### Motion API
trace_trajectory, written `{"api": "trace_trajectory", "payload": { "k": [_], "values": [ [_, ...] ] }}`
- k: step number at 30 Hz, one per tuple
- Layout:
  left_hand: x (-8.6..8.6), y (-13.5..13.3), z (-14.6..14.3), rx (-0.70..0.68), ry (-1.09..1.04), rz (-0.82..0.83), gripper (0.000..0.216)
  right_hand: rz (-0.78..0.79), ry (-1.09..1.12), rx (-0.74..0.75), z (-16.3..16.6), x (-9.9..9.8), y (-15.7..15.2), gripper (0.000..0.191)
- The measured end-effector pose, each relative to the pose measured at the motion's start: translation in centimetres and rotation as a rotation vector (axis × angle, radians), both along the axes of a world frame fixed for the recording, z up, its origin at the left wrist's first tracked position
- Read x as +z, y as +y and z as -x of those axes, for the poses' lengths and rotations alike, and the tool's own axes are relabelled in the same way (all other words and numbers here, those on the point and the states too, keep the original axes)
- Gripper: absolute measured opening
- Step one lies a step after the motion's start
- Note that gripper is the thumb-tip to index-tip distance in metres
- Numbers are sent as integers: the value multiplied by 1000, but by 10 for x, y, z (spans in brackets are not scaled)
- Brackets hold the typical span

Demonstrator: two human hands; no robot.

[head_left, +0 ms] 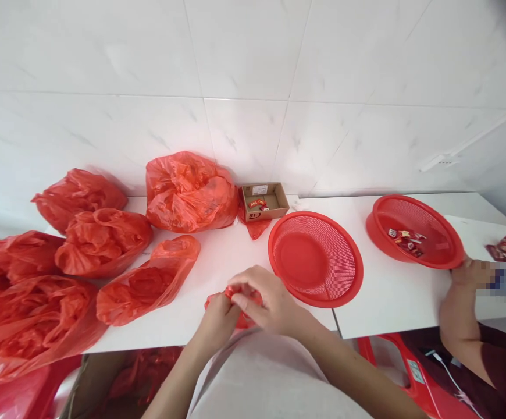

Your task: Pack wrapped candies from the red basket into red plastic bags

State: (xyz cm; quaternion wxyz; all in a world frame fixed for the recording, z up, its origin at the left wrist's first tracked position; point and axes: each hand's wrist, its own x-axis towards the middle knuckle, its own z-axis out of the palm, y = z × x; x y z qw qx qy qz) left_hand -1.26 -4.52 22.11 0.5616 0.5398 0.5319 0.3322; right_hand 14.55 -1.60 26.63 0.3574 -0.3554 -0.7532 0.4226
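Both my hands meet at the near edge of the white table, closed on a small red plastic bag. My left hand grips the bag from below and the left. Over its top, my right hand pinches the bunched plastic with fingers curled. Most of the bag is hidden under my fingers. An empty red mesh basket lies just right of my hands.
Several stuffed red plastic bags crowd the table's left side. A small open cardboard box stands by the tiled wall. Another person's hand holds a second red basket with sweets in it. Red stools show below the table.
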Motion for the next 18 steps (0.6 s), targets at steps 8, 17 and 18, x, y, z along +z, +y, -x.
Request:
{"api": "trace_trajectory", "payload": {
  "k": [8, 17, 18],
  "values": [
    [6, 7, 6, 124, -201, 213, 40, 209, -19, -83, -13, -29, 3, 13],
    [22, 12, 21, -153, 111, 9, 20, 243, 24, 105, -15, -4, 3, 20],
    [22, 12, 23, -179, 169, -29, 20, 251, 28, 88, -12, -8, 7, 26]
  ]
}}
